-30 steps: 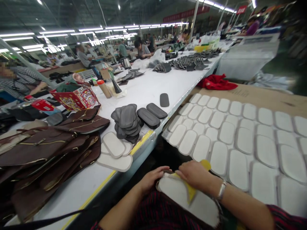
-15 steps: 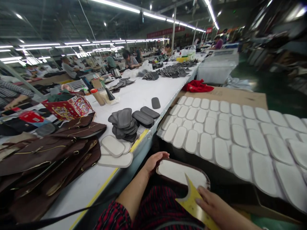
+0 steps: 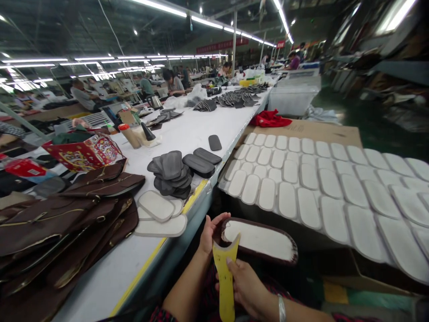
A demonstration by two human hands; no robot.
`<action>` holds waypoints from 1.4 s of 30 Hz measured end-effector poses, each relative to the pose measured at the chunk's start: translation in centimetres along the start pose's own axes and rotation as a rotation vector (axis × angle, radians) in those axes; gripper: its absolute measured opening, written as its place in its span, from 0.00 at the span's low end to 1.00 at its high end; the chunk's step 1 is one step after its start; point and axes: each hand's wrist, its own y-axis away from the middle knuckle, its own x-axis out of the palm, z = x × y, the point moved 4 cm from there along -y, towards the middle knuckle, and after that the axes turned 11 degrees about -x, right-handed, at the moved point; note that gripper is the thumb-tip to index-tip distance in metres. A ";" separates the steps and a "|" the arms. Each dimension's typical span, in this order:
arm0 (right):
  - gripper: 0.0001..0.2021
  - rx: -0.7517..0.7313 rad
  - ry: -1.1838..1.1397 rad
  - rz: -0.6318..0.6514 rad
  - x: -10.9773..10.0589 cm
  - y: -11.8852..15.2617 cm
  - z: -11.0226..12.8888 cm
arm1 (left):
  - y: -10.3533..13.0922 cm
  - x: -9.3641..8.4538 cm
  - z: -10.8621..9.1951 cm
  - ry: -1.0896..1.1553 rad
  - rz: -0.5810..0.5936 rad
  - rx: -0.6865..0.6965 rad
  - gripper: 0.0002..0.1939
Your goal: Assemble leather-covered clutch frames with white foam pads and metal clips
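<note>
Low in front of me is a brown leather bag [image 3: 293, 250] with a long white oval panel [image 3: 261, 237] set inside its brown rim. My left hand [image 3: 210, 235] grips the bag's left end, thumb raised and fingers behind the rim. In my right hand [image 3: 246, 284] is a yellow flat scraper [image 3: 225, 273] with a notched, forked end. One prong of the scraper lies over the left part of the white panel; whether it touches cannot be made out. The bag's underside is hidden in shadow.
Rows of white oval panels [image 3: 310, 208] lie on a surface to the right. Along the white table [image 3: 110, 264] are brown leather bags [image 3: 67, 223], grey oval pads [image 3: 170, 172], loose white panels [image 3: 157, 205] and a red patterned box [image 3: 95, 150]. A red cloth [image 3: 272, 119] lies beyond. Co-workers sit farther back.
My right hand and the scraper have moved left, from the bag's right end to its left end, and the scraper now stands more upright. The view has shifted slightly right.
</note>
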 end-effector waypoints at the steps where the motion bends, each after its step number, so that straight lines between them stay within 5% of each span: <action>1: 0.15 0.016 -0.060 0.011 0.2 -0.1 -0.1 | -0.5 0.2 -0.3 -0.021 0.028 -0.045 0.35; 7: 0.22 0.013 -0.274 0.126 0.2 -0.4 -0.7 | -2.4 2.1 -0.8 -0.386 0.092 -0.250 0.39; 21: 0.25 0.033 -0.289 0.105 -1.6 0.1 -2.2 | -1.3 3.9 -1.2 -1.087 -0.239 0.056 0.31; 26: 0.23 0.002 -0.248 0.089 -2.4 0.2 -2.0 | -1.0 5.2 -0.8 -1.473 -0.225 0.200 0.21; 31: 0.18 -0.002 -0.242 0.010 -2.7 -0.4 -1.5 | -1.5 6.3 -0.4 -1.853 -0.370 0.264 0.26; 38: 0.16 -0.111 -0.183 0.108 -3.4 1.5 1.5 | -1.7 6.2 -1.2 -1.539 -0.447 0.167 0.32; 42: 0.18 -0.195 -0.026 0.207 -8.5 5.6 3.8 | -0.2 4.5 -2.1 -1.191 -0.270 0.084 0.35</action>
